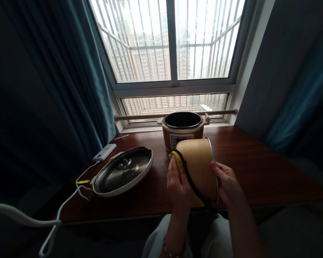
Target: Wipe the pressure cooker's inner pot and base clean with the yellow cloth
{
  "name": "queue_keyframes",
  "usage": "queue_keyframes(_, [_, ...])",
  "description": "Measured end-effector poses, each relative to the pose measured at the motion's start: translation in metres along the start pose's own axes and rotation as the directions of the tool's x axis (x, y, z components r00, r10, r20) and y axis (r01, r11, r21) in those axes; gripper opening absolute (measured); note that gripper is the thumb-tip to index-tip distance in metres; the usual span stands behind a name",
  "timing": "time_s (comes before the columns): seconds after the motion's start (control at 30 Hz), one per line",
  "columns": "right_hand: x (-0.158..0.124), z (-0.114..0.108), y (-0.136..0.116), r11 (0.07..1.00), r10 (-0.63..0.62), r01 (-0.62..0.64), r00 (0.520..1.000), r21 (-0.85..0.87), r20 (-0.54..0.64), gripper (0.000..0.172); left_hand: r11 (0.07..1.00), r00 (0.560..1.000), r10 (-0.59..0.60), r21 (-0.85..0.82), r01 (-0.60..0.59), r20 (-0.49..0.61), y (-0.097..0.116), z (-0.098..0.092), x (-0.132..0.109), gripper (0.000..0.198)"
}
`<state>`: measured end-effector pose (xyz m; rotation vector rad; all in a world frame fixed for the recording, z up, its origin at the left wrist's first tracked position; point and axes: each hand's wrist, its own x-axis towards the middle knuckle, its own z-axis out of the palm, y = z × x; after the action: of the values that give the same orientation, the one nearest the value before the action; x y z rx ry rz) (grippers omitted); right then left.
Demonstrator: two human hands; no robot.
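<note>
A gold-coloured inner pot [197, 163] is tilted on its side above the table's front edge, its silver rim facing right. My right hand [227, 181] grips that rim, thumb on the outer wall. My left hand [179, 182] presses a yellow cloth [178, 160] with a dark edge against the pot's base; its fingers lie nearly straight over the cloth. Behind the pot stands the electric pressure cooker [169, 135], lidless, its dark interior showing and its front panel partly hidden. The cooker's lid [125, 168] rests at the left with its metal underside up.
The brown wooden table [247, 168] reaches to the barred window. A white power bank [104, 152] with a white cable [67, 204] lies at the left, beside a yellow tie [83, 182]. Blue curtains [78, 71] hang on both sides.
</note>
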<state>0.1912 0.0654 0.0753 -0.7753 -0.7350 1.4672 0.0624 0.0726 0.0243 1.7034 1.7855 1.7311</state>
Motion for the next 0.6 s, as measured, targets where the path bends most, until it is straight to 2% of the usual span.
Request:
queue_keyframes(0.1, [0.002, 0.001, 0.001, 1.0, -0.008, 0.008, 0.999, -0.003, -0.034, 0.031, 0.98, 0.99, 0.143, 0.143, -0.142, 0.002, 0.011, 0.001, -0.006, 0.046])
queue_keyframes(0.2, [0.005, 0.0, 0.002, 1.0, -0.029, 0.029, 0.997, -0.007, -0.068, 0.029, 0.931, 0.964, 0.259, 0.251, -0.264, 0.055, 0.023, 0.004, -0.017, 0.048])
queue_keyframes(0.33, [0.007, 0.001, 0.001, 0.998, -0.064, 0.063, 0.996, -0.022, -0.059, 0.026, 0.88, 0.922, 0.365, 0.276, -0.388, 0.132, 0.033, 0.013, -0.035, 0.051])
queue_keyframes(0.47, [0.008, 0.001, -0.002, 0.999, -0.031, 0.031, 0.999, -0.009, -0.02, 0.025, 0.864, 0.907, 0.385, 0.28, -0.419, 0.169, 0.034, 0.019, -0.042, 0.053])
queue_keyframes(0.6, [0.009, 0.0, -0.003, 1.0, 0.003, -0.004, 1.0, -0.008, -0.026, 0.028, 0.9, 0.941, 0.328, 0.273, -0.339, 0.088, 0.03, 0.014, -0.03, 0.051])
